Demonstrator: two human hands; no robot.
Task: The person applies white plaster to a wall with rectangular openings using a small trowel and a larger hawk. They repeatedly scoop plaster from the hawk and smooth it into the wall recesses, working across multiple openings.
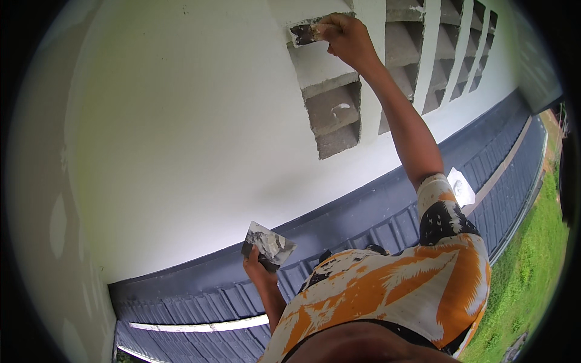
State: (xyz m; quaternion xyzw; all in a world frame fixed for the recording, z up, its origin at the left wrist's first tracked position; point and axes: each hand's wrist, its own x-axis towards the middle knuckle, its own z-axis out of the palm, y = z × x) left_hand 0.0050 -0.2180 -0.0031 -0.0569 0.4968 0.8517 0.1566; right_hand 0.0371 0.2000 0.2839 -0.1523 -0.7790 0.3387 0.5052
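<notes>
At one recess edge (pixel 308 109), scraper (pixel 301 35) borders open wall (pixel 181 133).

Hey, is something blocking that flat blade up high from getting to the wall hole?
Nothing visible blocks it. The right hand holds the flat blade up by the upper part of the leftmost opening; whether they touch, I can't tell.

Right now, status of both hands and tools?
Right hand gripping smeared flat scraper, up at wall openings. Left hand holding smeared plate lower down. Nothing visible blocking either hand.
</notes>
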